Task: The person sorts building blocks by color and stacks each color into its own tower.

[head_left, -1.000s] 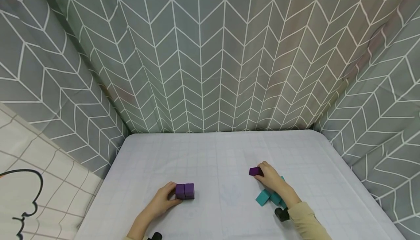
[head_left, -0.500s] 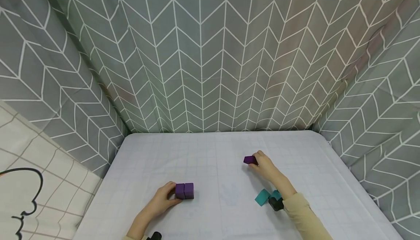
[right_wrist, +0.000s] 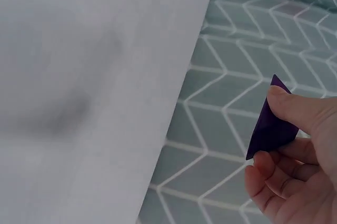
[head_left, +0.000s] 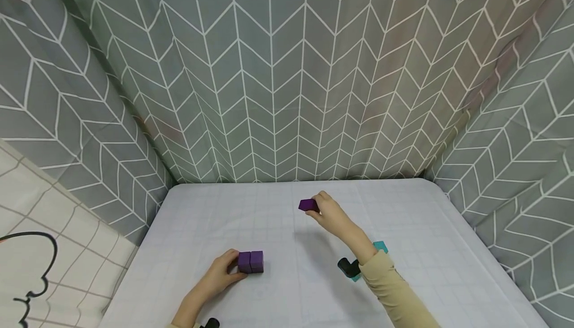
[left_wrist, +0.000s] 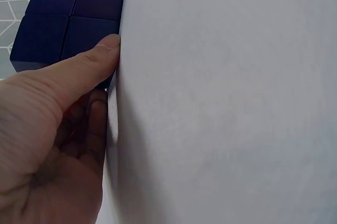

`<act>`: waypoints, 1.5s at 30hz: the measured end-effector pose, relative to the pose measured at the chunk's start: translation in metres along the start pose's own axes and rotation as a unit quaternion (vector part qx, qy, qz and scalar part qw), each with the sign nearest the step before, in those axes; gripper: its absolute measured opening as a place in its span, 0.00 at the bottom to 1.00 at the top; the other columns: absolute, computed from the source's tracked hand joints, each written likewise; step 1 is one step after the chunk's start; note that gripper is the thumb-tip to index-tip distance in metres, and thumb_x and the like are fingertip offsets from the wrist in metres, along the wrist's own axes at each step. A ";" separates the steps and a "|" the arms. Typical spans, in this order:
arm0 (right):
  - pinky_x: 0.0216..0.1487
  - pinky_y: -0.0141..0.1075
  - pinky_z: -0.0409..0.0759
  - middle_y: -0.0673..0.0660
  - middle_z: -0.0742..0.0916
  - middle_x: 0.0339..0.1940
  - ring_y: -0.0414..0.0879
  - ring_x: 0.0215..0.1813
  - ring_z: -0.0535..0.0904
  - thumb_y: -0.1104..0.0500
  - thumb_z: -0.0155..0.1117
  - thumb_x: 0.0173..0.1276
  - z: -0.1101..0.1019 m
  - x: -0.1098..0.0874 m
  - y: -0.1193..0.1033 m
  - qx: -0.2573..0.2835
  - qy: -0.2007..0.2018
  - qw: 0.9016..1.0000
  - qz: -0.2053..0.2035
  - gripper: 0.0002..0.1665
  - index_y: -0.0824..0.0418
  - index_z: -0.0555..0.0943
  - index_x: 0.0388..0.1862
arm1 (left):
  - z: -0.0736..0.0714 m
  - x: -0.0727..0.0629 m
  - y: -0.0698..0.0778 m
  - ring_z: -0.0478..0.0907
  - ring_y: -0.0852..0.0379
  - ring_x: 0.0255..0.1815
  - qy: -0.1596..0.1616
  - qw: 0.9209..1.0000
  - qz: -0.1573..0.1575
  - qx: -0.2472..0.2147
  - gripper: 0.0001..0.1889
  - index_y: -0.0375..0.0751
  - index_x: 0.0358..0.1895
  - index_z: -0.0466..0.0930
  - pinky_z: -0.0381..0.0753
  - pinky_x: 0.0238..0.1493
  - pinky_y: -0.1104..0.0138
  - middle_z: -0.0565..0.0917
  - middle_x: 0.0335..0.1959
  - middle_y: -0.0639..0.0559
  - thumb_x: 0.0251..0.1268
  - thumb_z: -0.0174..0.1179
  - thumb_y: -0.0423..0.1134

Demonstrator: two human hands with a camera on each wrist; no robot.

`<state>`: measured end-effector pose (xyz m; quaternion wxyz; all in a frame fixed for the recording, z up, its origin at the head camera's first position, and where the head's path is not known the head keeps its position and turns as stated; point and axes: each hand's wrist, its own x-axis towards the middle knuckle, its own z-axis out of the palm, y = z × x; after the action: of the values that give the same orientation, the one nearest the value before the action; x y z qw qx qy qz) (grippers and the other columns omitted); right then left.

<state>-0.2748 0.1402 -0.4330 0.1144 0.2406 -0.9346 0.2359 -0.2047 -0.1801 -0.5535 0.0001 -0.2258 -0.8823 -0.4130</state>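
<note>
My left hand grips a group of purple cubes by its left side, thumb and fingers around the near cubes. In the left wrist view the cubes look dark and sit two by two, pressed together on the white cloth. Raised above the far middle of the table, my right hand pinches a purple triangular block. The right wrist view shows that triangular block between thumb and fingers, away from any other block.
Teal blocks lie on the white tablecloth, mostly hidden under my right forearm and a black wrist device. Another black device shows at the left wrist. Grey patterned curtains enclose the table's back and sides.
My right hand has lifted the triangular block and carried it left and away from me, its forearm now covering most of the teal blocks. The left hand and purple cubes have stayed put.
</note>
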 end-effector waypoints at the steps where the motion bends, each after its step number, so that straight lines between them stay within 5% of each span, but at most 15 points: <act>1: 0.32 0.31 0.75 0.55 0.76 0.33 0.41 0.32 0.71 0.58 0.64 0.57 0.002 0.002 -0.004 -0.001 -0.003 1.000 -0.004 0.18 0.70 0.75 0.39 | 0.000 0.000 0.000 0.74 0.61 0.45 -0.001 1.000 -0.002 0.000 0.19 0.46 0.42 0.74 0.73 0.51 0.64 0.74 0.40 0.62 0.44 0.68 0.37; 13: 0.31 0.27 0.74 0.54 0.76 0.32 0.40 0.32 0.70 0.55 0.63 0.58 0.023 0.008 -0.055 -0.005 -0.039 0.996 -0.078 0.17 0.68 0.75 0.37 | 0.001 -0.003 -0.001 0.73 0.61 0.44 -0.005 1.000 -0.012 0.003 0.17 0.47 0.40 0.74 0.74 0.50 0.65 0.74 0.38 0.62 0.44 0.68 0.39; 24: 0.29 0.19 0.69 0.51 0.76 0.33 0.36 0.32 0.68 0.51 0.62 0.58 0.048 -0.001 -0.097 -0.022 -0.068 0.987 -0.146 0.19 0.65 0.76 0.39 | -0.001 0.003 -0.001 0.73 0.64 0.42 0.025 0.999 0.039 -0.003 0.20 0.44 0.42 0.74 0.75 0.47 0.68 0.75 0.38 0.60 0.42 0.68 0.33; 32: 0.31 0.19 0.70 0.49 0.76 0.31 0.35 0.32 0.69 0.49 0.64 0.57 0.069 -0.007 -0.109 -0.055 -0.076 0.976 -0.195 0.19 0.64 0.77 0.37 | -0.001 0.004 -0.001 0.74 0.60 0.45 0.021 0.998 0.052 -0.028 0.21 0.41 0.45 0.74 0.75 0.48 0.69 0.76 0.41 0.56 0.43 0.67 0.31; 45: 0.30 0.19 0.69 0.48 0.75 0.29 0.34 0.30 0.68 0.49 0.65 0.55 0.086 -0.012 -0.110 -0.076 -0.071 0.971 -0.213 0.17 0.62 0.78 0.34 | 0.000 0.002 -0.001 0.74 0.62 0.43 0.013 0.999 0.037 -0.024 0.19 0.43 0.44 0.74 0.76 0.47 0.69 0.75 0.39 0.58 0.45 0.67 0.32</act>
<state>-0.2177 0.0170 -0.4683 0.1136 0.4410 -0.8826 0.1165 -0.2064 -0.1795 -0.5539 0.0216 -0.2528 -0.8633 -0.4363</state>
